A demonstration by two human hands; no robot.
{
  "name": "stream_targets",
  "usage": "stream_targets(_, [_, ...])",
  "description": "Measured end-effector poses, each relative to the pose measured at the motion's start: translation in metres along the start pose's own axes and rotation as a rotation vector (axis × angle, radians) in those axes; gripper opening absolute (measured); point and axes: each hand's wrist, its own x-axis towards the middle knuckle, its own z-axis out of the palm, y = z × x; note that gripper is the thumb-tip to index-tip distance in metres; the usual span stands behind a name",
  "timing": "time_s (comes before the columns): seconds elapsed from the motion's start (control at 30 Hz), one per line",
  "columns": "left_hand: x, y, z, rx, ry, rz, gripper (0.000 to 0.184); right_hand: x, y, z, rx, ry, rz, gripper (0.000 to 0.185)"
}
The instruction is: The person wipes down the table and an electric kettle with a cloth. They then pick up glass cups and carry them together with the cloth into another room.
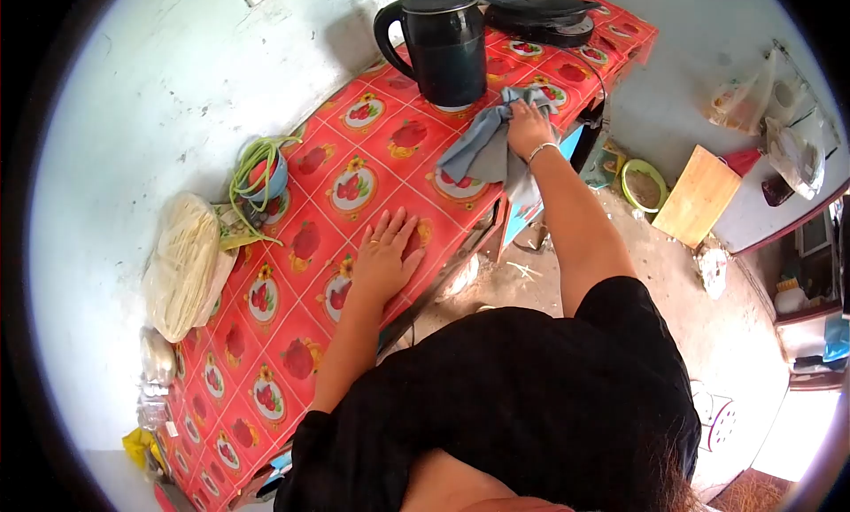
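Observation:
My right hand (pixel 529 129) presses a crumpled grey-blue cloth (pixel 482 147) against the table near its front edge, fingers closed over it. Part of the cloth hangs past that edge. Flat on the red fruit-patterned tablecloth (pixel 407 135) lies my left hand (pixel 383 253), its fingers spread and holding nothing. Just behind the cloth stands a black electric kettle (pixel 443 56), upright, with its handle to the left.
A black appliance (pixel 537 14) lies beyond the kettle. Along the wall are a bowl (pixel 268 177) with a green cord and a plastic bag of pale sticks (pixel 184 268). On the floor, a green basin (pixel 644 185) stands beside a wooden board (pixel 697 196).

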Motion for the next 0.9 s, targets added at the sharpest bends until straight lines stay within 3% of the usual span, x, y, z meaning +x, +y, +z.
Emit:
stream_targets(0.23, [0.0,-0.001,0.002,0.019,0.039,0.022,0.057,-0.021,-0.039,-0.013,-0.082,-0.039,0.065,0.058])
stream_targets(0.5, [0.001,-0.005,0.007,0.024,0.024,0.011,0.065,-0.127,-0.134,-0.036,-0.081,-0.237,-0.331,0.065])
stream_targets(0.6, [0.002,-0.006,0.009,0.044,0.018,0.009,0.068,-0.147,-0.146,-0.038,0.006,-0.252,-0.355,0.065])
stream_targets(0.83, [-0.001,-0.006,0.008,0.055,0.031,0.008,0.066,-0.114,-0.123,-0.032,0.066,-0.226,-0.3,0.065])
stream_targets(0.9, [-0.002,-0.007,0.008,0.054,0.027,-0.002,0.066,-0.094,-0.11,-0.027,0.038,-0.19,-0.193,0.066])
